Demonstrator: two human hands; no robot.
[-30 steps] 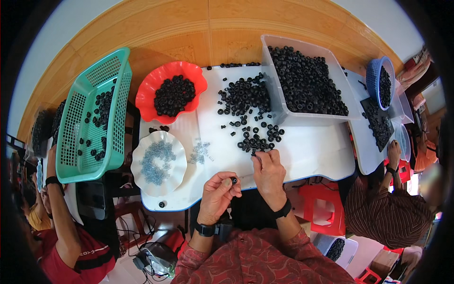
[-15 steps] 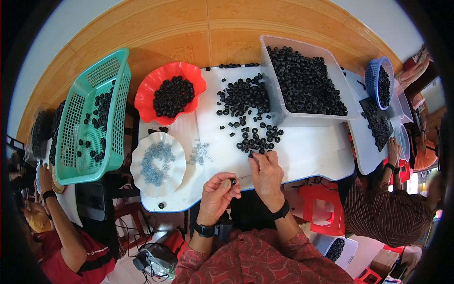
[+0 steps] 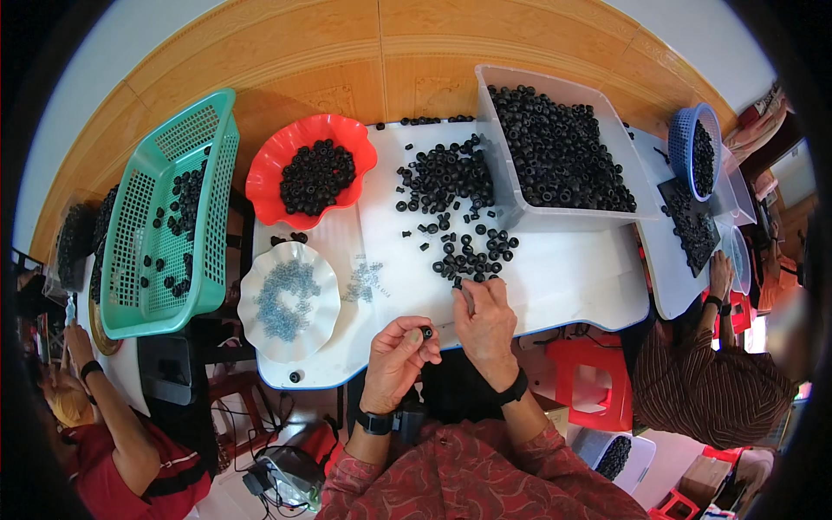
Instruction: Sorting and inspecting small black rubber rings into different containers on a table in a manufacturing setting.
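Observation:
My left hand (image 3: 392, 362) pinches a small round black part (image 3: 427, 332) between thumb and fingertips, near the table's front edge. Its face with a hole points up. My right hand (image 3: 487, 336) reaches over the white table to the near end of a loose heap of black parts (image 3: 451, 178). There its thumb and forefinger close on a small dark piece (image 3: 458, 282), mostly covered by the fingertips. Left of the hands, a white scalloped plate (image 3: 322, 340) holds many tiny pale, see-through pieces. More such tiny pieces (image 3: 365, 282) lie loose beside it.
Behind the heap stands a clear plastic bin (image 3: 555, 218) full of black parts. A red scalloped bowl (image 3: 260, 186) and a green mesh basket (image 3: 156, 322) at left hold more. One black part (image 3: 295, 377) lies near the front edge. Co-workers sit at both sides.
My right hand has shifted very slightly left, fingertips still at the heap's near end. My left hand keeps its place and its black part.

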